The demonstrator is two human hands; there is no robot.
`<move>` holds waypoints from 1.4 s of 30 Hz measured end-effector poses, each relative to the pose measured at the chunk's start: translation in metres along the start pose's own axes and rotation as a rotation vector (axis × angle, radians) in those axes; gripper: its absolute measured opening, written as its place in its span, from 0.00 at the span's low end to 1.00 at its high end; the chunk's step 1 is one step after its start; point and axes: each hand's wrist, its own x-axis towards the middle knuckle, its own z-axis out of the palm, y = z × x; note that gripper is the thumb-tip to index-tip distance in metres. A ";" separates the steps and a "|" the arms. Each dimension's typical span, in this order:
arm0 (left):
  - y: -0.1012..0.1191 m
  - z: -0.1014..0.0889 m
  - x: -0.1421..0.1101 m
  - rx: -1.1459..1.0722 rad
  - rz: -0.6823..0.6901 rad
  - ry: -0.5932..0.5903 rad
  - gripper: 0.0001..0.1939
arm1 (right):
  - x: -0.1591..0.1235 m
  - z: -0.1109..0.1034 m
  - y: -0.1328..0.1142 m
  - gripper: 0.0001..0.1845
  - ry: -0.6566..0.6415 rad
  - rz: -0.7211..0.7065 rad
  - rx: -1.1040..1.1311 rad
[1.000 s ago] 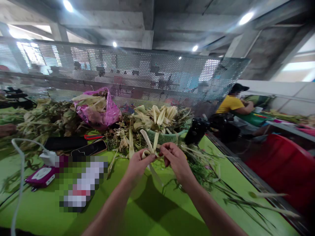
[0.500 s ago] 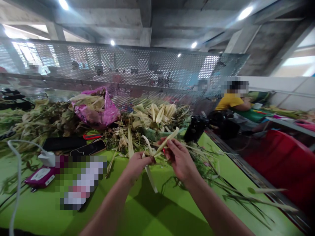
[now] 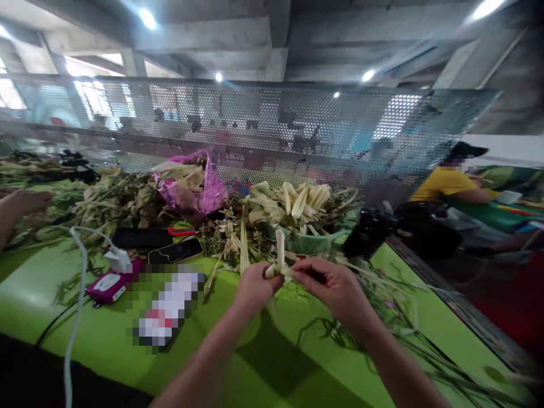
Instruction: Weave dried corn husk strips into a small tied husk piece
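Note:
Pale corn husk strips (image 3: 280, 249), folded over one another, are held up in front of me above the green table. My left hand (image 3: 258, 285) is closed on the folded part, its thumb pressed on top, with a small loop of husk at the fingertips. One strip stands upright out of the fold. From the other side my right hand (image 3: 329, 283) pinches a husk end between thumb and forefinger, close to the left fingertips. Its other fingers are curled and partly hidden. Just behind my hands stands a green basket (image 3: 312, 242) heaped with husks (image 3: 304, 199).
A pink plastic bag (image 3: 191, 195) of husks and piled dry leaves (image 3: 123, 198) lie behind. Left are a phone (image 3: 176, 250), a red-handled tool (image 3: 182, 231) and a purple power strip (image 3: 111, 283). Another person's hand (image 3: 21, 207) reaches in at far left. Stalks lie at right.
My right hand lifted a strip up and right, then brought it back down beside my left hand. The view has turned right-to-left, and another person's hand now shows at far left.

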 end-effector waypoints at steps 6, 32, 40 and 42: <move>0.010 -0.002 -0.011 0.378 0.142 0.038 0.06 | 0.001 0.005 0.006 0.10 -0.062 -0.088 -0.155; 0.013 0.000 -0.008 -0.099 0.037 -0.148 0.10 | 0.001 0.018 0.008 0.05 0.143 -0.207 -0.226; 0.035 -0.015 -0.014 -0.336 -0.050 -0.330 0.15 | 0.004 0.005 0.011 0.05 0.197 -0.200 -0.166; 0.035 -0.016 -0.014 -0.325 -0.036 -0.353 0.17 | 0.004 0.005 0.012 0.05 0.195 -0.176 -0.138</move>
